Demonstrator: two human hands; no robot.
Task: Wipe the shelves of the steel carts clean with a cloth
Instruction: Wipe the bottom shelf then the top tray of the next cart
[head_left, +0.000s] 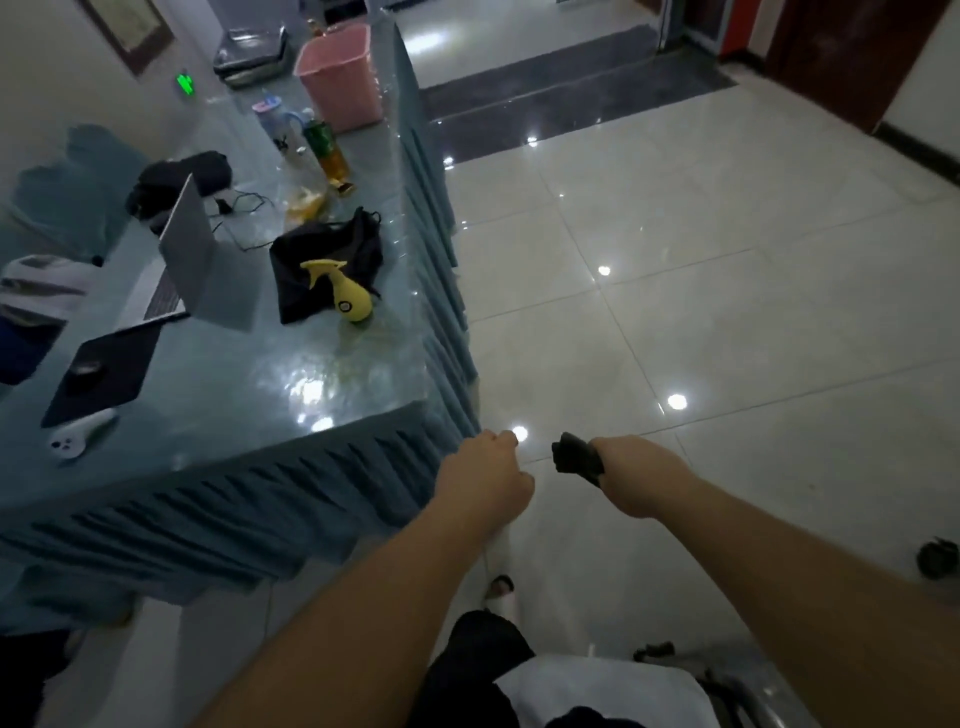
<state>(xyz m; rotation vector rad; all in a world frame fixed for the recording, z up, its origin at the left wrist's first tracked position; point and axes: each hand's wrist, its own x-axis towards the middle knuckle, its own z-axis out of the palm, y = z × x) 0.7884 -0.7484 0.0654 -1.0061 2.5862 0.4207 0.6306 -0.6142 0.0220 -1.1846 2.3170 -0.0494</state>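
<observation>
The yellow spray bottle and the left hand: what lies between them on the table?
In the head view, only bare glossy tabletop lies between the yellow spray bottle and the left hand, then the table's pleated skirt.

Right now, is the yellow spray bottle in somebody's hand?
No, the yellow spray bottle stands alone on the blue table, far from both hands.

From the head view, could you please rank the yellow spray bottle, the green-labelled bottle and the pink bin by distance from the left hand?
From the left hand:
1. Yellow spray bottle, near table edge.
2. Green-labelled bottle, farther back along the table.
3. Pink bin, at the far end.
</observation>
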